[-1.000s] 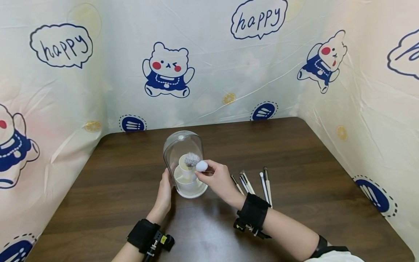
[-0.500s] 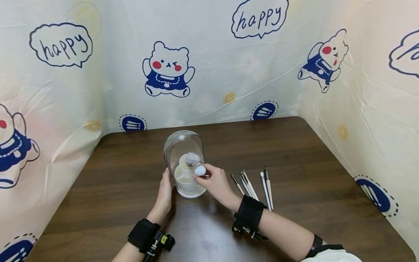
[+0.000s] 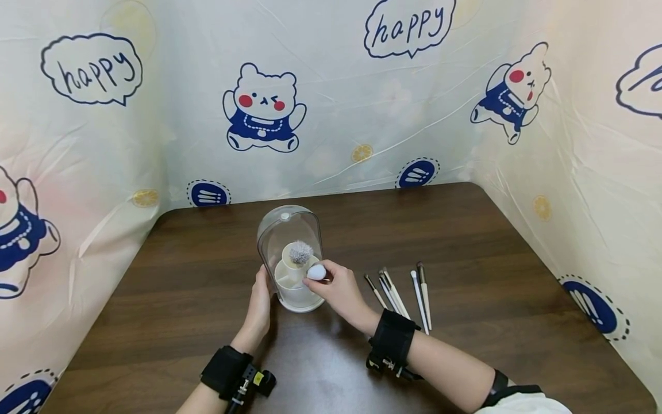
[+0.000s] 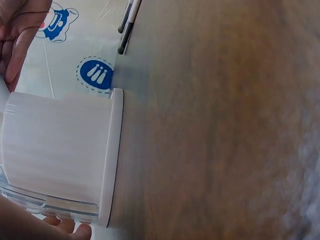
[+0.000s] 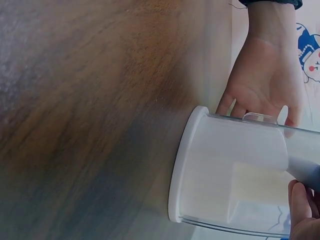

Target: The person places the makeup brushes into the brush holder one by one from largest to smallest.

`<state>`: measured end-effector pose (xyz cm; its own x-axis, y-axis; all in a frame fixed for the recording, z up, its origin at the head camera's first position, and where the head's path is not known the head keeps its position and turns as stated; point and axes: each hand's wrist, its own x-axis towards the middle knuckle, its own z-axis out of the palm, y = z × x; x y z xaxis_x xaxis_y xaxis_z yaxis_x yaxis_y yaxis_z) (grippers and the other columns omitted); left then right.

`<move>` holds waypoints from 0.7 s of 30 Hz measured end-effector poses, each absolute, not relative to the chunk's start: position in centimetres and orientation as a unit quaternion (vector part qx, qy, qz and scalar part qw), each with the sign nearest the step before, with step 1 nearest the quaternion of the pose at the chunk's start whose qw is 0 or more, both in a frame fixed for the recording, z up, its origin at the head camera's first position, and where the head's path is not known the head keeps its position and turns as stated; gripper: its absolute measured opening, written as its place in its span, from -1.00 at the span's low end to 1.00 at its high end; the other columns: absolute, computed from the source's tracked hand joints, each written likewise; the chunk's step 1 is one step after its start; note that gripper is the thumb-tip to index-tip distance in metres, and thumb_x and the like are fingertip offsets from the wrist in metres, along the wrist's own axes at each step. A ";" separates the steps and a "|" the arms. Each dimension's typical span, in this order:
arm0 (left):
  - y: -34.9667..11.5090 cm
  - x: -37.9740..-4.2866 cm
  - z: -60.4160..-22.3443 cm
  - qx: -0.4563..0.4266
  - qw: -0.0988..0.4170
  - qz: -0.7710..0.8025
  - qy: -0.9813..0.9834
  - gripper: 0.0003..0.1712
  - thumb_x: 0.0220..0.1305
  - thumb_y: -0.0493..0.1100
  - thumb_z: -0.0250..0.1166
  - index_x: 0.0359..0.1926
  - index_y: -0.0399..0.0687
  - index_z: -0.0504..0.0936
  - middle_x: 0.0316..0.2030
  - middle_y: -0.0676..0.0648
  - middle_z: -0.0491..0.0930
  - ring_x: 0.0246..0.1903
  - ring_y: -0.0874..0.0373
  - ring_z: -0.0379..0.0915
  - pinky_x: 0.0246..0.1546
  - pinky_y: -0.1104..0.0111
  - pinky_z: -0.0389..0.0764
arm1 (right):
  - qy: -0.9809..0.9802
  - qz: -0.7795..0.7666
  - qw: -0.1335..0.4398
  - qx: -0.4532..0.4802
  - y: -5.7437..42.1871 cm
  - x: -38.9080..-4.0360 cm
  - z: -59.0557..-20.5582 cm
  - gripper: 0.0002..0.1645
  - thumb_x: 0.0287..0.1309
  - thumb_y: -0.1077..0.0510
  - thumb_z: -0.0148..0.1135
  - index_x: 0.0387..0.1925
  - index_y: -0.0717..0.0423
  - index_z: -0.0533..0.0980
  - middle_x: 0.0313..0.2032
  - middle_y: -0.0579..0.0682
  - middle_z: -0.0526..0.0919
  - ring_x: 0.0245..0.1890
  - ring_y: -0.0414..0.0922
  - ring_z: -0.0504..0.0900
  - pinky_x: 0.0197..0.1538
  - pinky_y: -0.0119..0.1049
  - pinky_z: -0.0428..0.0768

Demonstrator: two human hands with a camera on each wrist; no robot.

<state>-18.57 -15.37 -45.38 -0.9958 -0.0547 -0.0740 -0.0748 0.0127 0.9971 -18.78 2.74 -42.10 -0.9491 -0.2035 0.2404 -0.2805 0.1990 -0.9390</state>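
A makeup brush holder [image 3: 300,299] with white tiered cups and a domed, clear-fronted cover stands upright on the table. My left hand [image 3: 257,307] holds its left side; the right wrist view shows the fingers and thumb of that hand at the cover's edge. At the holder's right front, my right hand [image 3: 338,290] pinches a small white rounded piece [image 3: 316,272] between thumb and fingers. Its exact kind cannot be told, and the rest of it is hidden. A fluffy grey-white brush head [image 3: 300,253] shows at the upper cup.
Several makeup brushes lie right of the holder, among them a white-handled brush [image 3: 420,302] and a short dark-tipped brush [image 3: 374,291]. My right forearm partly covers them. A printed curtain [image 3: 331,98] surrounds the dark wooden table [image 3: 170,276].
My right hand has lowered slightly with the white piece, which now sits lower and farther from the fluffy brush head. The left hand and the holder have stayed in place.
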 end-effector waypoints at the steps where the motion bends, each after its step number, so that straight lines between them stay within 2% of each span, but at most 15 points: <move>1: -15.4 -18.6 -45.4 -0.046 0.008 0.701 0.712 -0.28 0.51 0.19 -0.52 0.50 -0.09 -0.05 0.52 -0.09 -0.11 0.51 0.01 -0.23 0.51 0.03 -0.11 | -0.774 0.613 0.031 0.156 2.8 -18.8 -42.1 -0.77 -0.02 0.25 0.42 -0.31 0.26 0.59 -0.31 0.16 0.70 -0.31 -0.20 0.61 -0.25 -0.56 0.56; 8: -15.3 -18.4 -45.1 -0.046 0.003 0.701 0.712 -0.27 0.51 0.18 -0.52 0.49 -0.13 -0.04 0.51 -0.13 -0.11 0.51 -0.03 -0.25 0.50 0.00 -0.14 | -0.774 0.613 0.009 0.159 3.1 -18.2 -42.2 -0.63 -0.01 0.29 0.40 -0.13 0.32 0.53 -0.16 0.22 0.66 -0.10 0.00 0.66 -0.01 -0.30 0.67; 12: -15.3 -18.4 -45.2 -0.047 -0.001 0.703 0.710 -0.27 0.52 0.17 -0.52 0.49 -0.15 -0.03 0.51 -0.13 -0.10 0.51 -0.03 -0.23 0.51 0.01 -0.13 | -0.791 0.597 -0.019 0.134 3.1 -17.6 -42.5 -0.46 0.04 0.34 0.28 0.08 0.43 0.39 0.01 0.33 0.53 0.04 0.17 0.58 0.12 -0.13 0.61; 15: -15.3 -18.3 -45.2 -0.043 -0.002 0.705 0.708 -0.27 0.51 0.17 -0.53 0.49 -0.16 -0.04 0.51 -0.14 -0.10 0.51 -0.03 -0.24 0.50 0.01 -0.14 | -0.786 0.606 -0.072 0.098 2.8 -16.9 -42.7 -0.28 0.01 0.35 0.20 0.21 0.53 0.22 0.13 0.43 0.39 0.12 0.27 0.49 0.17 -0.03 0.57; 18: -15.3 -18.3 -45.1 -0.041 0.001 0.706 0.707 -0.28 0.52 0.16 -0.54 0.49 -0.15 -0.05 0.51 -0.13 -0.11 0.51 -0.01 -0.25 0.50 0.01 -0.14 | -0.779 0.612 -0.117 0.072 2.6 -16.3 -42.8 -0.16 -0.03 0.34 0.18 0.28 0.57 0.11 0.18 0.48 0.30 0.16 0.30 0.42 0.20 0.05 0.51; 21: -15.3 -18.3 -45.0 -0.038 0.005 0.706 0.708 -0.29 0.52 0.16 -0.55 0.50 -0.12 -0.06 0.52 -0.11 -0.13 0.51 0.00 -0.27 0.51 0.01 -0.16 | -0.782 0.605 -0.133 0.071 2.5 -16.0 -42.9 -0.13 -0.03 0.32 0.18 0.31 0.55 0.09 0.19 0.47 0.30 0.18 0.28 0.39 0.25 0.10 0.43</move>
<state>-18.30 -15.29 -45.00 -0.9970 -0.0476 -0.0609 -0.0610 0.0012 0.9981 -15.97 2.52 -42.94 -0.9545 -0.2719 -0.1222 0.0498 0.2587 -0.9647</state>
